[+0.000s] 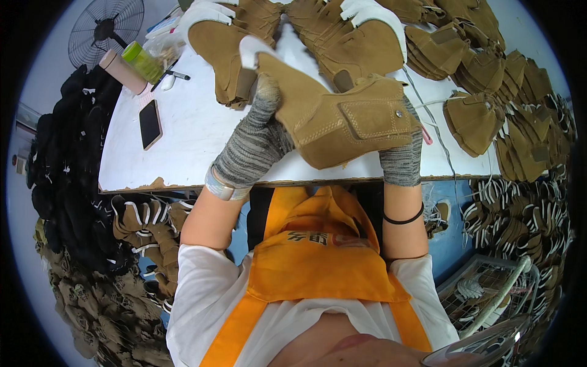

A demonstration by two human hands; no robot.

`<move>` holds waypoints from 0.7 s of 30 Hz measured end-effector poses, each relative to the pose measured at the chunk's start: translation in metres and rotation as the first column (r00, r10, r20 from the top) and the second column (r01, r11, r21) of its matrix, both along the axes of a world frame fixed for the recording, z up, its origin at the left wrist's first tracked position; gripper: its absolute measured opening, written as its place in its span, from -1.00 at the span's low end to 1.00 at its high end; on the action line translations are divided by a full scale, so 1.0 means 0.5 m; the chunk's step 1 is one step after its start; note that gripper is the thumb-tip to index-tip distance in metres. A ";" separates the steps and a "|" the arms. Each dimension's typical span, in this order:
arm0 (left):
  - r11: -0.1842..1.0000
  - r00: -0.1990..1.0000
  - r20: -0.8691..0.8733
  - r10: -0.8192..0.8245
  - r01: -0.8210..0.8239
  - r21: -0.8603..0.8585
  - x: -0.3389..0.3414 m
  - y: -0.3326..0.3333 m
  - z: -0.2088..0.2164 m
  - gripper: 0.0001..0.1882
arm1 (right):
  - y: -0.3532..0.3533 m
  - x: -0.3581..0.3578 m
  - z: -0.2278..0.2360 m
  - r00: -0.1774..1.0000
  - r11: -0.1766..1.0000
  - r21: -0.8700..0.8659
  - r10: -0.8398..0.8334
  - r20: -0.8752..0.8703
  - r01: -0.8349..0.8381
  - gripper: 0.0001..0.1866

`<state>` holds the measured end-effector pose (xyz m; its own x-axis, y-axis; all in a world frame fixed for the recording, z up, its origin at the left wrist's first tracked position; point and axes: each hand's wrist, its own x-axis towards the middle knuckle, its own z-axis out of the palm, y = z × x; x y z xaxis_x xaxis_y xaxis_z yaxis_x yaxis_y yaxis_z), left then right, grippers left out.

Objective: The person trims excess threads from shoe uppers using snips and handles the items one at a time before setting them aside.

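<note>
A tan suede boot upper with light stitching, a pocket-like flap and a metal snap is held up above the white table. My left hand, in a grey striped knit glove, grips its left side, the thumb lying on the near face. At the upper's right end is my right hand, gloved alike; its fingers are mostly hidden behind the piece. A white lining edge shows at the upper's top left. Beyond it on the table lie more tan boot uppers with white linings.
On the white table are a phone, a marker pen, a pink bottle and a green cup. Stacked tan pieces line the right. A cable crosses the tabletop. A fan stands far left; black piles hang below.
</note>
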<state>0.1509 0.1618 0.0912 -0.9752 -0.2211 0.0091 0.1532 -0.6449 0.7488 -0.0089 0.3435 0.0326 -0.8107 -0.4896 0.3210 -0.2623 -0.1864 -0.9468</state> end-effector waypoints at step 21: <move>0.944 0.987 -0.050 0.152 -0.160 -0.287 0.007 0.136 -0.049 -0.37 | -0.009 0.086 0.097 0.991 0.958 -0.281 0.091 0.095 -0.060 -0.14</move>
